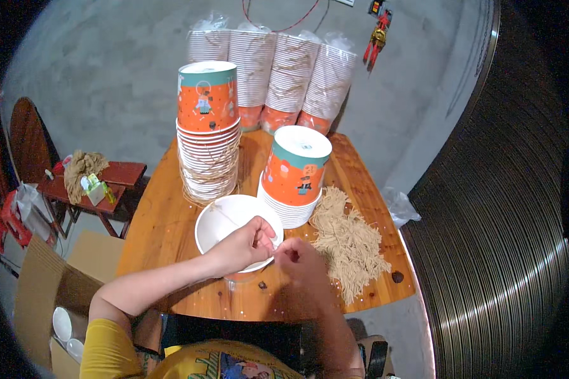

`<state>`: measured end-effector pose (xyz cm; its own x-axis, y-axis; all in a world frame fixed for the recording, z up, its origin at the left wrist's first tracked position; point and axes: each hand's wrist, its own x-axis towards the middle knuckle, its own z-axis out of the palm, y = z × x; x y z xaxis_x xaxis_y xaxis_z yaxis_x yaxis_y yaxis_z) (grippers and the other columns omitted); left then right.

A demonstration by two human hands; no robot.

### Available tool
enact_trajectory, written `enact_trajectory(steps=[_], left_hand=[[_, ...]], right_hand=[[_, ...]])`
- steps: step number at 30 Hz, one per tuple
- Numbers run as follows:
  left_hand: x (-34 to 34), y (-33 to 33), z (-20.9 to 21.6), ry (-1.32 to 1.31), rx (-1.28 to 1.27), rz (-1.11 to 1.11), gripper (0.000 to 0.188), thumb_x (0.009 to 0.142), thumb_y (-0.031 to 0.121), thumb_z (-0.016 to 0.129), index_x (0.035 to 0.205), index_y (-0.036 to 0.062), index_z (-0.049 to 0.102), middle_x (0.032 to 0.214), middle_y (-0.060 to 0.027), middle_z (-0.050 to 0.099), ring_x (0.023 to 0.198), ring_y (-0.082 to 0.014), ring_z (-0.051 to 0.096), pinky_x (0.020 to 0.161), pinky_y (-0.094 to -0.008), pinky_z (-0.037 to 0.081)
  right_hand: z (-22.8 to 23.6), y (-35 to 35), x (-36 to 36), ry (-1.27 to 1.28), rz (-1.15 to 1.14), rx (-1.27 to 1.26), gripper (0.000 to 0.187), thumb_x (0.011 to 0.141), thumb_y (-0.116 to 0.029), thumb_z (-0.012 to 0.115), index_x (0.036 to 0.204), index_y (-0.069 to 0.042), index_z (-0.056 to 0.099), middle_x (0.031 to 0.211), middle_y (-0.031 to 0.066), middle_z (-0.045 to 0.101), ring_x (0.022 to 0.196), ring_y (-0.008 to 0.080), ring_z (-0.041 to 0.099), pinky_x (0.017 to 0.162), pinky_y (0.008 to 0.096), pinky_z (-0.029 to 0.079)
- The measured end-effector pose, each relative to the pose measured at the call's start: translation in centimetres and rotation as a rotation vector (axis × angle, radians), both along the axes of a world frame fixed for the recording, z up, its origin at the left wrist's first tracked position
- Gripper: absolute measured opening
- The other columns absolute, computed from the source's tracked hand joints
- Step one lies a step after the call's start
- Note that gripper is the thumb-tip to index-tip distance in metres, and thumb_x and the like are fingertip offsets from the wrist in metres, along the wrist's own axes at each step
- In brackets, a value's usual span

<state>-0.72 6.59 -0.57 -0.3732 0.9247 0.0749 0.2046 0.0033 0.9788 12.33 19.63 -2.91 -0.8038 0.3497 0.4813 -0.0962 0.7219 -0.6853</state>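
Observation:
A white paper bucket (216, 232) lies at the middle of the table with its open mouth toward me. My left hand (245, 245) reaches over its mouth with the fingers closed in a pinch. Close beside it, at the bucket's right rim, my right hand (296, 258) is also pinched. Something small and pale shows between the fingertips, too small to name. A thin pale line crosses the bucket's inside. Just behind stands a short stack of upturned orange and green paper buckets (295, 174). Beside my right hand lies a heap of tan cords (349, 243).
A taller bucket stack (208, 148), draped with cords, stands at the back left. Several plastic-wrapped stacks (251, 69) line the wall. On the left are a red bench (123, 174) and an open cardboard box (44, 284); a ribbed metal shutter (493, 252) rises at right.

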Motion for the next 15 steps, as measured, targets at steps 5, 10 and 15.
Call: enact_trajectory(steps=[5,10,15], left_hand=[[-0.1,0.0,0.0,-0.040,-0.027,-0.002,0.028,0.081,-0.002,0.059,0.103,0.0017,0.044,0.082,-0.0003,0.050,0.077,-0.0076,0.049,0.071,-0.0205,0.043],[-0.4,0.1,-0.4,-0.051,-0.039,-0.001,0.026,0.081,-0.001,0.059,0.102,0.0017,0.044,0.082,-0.0003,0.050,0.077,-0.0077,0.049,0.072,-0.0202,0.042],[-0.4,0.0,-0.4,-0.057,-0.050,-0.020,0.026,0.083,0.002,0.059,0.105,0.0016,0.045,0.083,-0.0004,0.050,0.078,-0.0074,0.049,0.071,-0.0200,0.042]], right_hand=[[0.9,1.2,-0.1,-0.288,0.123,-0.669,0.013,0.088,-0.019,0.060,0.090,-0.007,0.062,0.068,-0.0054,0.051,0.061,0.0042,0.048,0.052,0.0217,0.039],[-0.3,0.1,0.1,-0.063,0.081,-0.465,0.007,0.086,-0.014,0.063,0.086,-0.007,0.062,0.068,-0.0040,0.051,0.059,0.0045,0.046,0.053,0.0210,0.038],[-0.6,-0.3,-0.1,0.125,0.030,-0.086,0.008,0.082,-0.009,0.066,0.083,-0.006,0.060,0.068,0.0002,0.051,0.059,0.0077,0.047,0.054,0.0231,0.039]])
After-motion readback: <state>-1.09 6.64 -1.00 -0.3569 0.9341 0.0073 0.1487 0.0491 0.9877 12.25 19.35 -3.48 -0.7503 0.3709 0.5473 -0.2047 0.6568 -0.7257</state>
